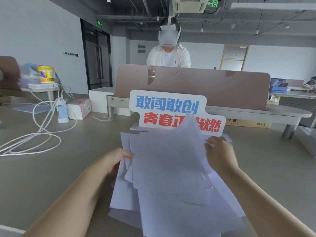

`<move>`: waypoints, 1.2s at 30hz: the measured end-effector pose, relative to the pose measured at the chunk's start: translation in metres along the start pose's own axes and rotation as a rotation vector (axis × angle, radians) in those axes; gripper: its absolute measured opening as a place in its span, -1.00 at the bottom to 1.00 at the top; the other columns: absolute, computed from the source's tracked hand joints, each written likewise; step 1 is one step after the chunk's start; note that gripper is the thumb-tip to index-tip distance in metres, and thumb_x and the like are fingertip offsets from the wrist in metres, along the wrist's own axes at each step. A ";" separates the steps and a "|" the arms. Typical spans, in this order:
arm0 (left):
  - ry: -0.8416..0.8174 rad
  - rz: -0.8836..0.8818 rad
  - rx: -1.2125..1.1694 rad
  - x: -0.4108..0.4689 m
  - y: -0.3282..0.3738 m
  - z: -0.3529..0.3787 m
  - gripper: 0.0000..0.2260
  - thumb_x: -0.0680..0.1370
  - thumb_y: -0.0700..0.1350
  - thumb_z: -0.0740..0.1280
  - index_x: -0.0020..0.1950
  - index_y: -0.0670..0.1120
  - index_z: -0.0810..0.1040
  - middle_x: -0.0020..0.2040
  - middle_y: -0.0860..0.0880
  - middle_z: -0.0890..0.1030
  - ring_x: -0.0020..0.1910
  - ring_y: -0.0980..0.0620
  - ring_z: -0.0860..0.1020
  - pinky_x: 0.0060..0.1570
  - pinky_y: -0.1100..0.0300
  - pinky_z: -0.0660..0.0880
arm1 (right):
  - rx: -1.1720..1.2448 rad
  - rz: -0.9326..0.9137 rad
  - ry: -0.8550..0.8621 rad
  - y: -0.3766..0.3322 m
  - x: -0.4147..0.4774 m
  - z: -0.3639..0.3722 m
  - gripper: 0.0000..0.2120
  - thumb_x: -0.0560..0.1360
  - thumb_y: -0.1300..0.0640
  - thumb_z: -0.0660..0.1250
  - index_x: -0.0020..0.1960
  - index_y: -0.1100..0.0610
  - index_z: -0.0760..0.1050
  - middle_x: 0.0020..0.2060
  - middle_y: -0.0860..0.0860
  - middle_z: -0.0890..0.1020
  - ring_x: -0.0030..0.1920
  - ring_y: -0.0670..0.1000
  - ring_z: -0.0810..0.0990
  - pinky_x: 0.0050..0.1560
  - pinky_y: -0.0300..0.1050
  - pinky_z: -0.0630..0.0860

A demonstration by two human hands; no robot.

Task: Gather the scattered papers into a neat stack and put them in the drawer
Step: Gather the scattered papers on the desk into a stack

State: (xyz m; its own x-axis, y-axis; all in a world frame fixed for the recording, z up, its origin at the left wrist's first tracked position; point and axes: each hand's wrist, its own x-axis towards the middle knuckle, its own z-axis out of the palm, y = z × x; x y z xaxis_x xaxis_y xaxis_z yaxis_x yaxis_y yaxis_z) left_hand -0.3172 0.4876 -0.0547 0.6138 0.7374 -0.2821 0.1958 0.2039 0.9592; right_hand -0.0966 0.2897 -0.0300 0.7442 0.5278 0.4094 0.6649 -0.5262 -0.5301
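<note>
A loose, uneven bunch of white papers [169,161] is lifted off the grey table [59,177] in front of me, its sheets fanned at different angles. My left hand [114,161] grips the bunch at its left edge. On the upper right edge my right hand [220,154] pinches the sheets. More white sheets [171,212] lie skewed on the table below the raised ones. No drawer is in view.
A sign [171,108] with blue and red characters stands just behind the papers. White cables [34,134], a charger and a tissue pack [80,108] lie at the left. A pink divider [191,86] crosses the back, with a person in a headset behind it.
</note>
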 end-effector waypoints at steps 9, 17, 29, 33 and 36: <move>0.027 -0.016 -0.009 -0.006 0.001 0.006 -0.83 0.47 -0.27 0.37 0.05 -0.22 0.60 -0.05 -0.16 0.66 -0.11 -0.12 0.61 -0.11 0.10 0.51 | 0.198 -0.051 0.037 -0.057 0.007 -0.042 -0.81 0.58 0.22 0.11 -0.07 0.25 0.47 -0.36 0.01 0.40 -0.36 0.13 0.39 -0.34 -0.17 0.34; 0.031 -0.062 0.074 -0.012 0.002 0.006 -0.87 0.47 -0.39 0.30 -0.03 -0.31 0.59 -0.34 -0.18 0.67 -0.38 -0.13 0.64 -0.44 0.14 0.54 | 0.165 -0.188 0.564 -0.051 0.003 -0.087 -0.66 0.48 0.38 0.08 0.11 0.21 0.55 -0.09 0.22 0.68 -0.16 0.27 0.63 -0.22 -0.01 0.47; 0.095 0.002 0.120 -0.007 -0.001 0.014 -0.67 0.46 -0.25 0.39 0.22 -0.20 0.52 0.19 -0.01 0.52 0.16 -0.01 0.44 0.20 0.18 0.30 | 0.622 0.683 -0.202 0.044 -0.005 0.002 -0.84 0.48 0.14 0.34 -0.19 0.21 0.45 -0.40 0.12 0.42 -0.42 0.10 0.41 -0.40 -0.13 0.37; 0.051 0.032 0.151 -0.003 -0.005 0.017 -0.70 0.41 -0.34 0.42 0.12 -0.15 0.57 0.10 -0.13 0.65 0.06 -0.14 0.60 0.14 0.03 0.50 | 0.182 0.610 -0.087 0.050 0.000 0.006 -0.81 0.36 0.12 0.33 -0.31 0.24 0.43 -0.28 0.16 0.50 -0.24 0.17 0.51 -0.38 -0.18 0.33; 0.063 0.039 0.118 0.003 -0.003 0.014 -0.80 0.39 -0.32 0.40 -0.01 -0.16 0.59 0.04 -0.16 0.67 -0.03 -0.14 0.63 0.14 0.01 0.50 | 0.275 0.627 -0.166 0.052 0.005 0.002 -0.85 0.39 0.22 0.35 -0.29 0.26 0.44 -0.41 0.12 0.44 -0.42 0.10 0.41 -0.41 -0.20 0.31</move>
State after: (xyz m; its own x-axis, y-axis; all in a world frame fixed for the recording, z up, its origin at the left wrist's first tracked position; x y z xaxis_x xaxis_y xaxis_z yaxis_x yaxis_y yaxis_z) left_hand -0.3055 0.4806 -0.0590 0.5741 0.7830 -0.2393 0.2638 0.0997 0.9594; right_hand -0.0586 0.2662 -0.0565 0.9477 0.2863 -0.1412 0.0576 -0.5886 -0.8064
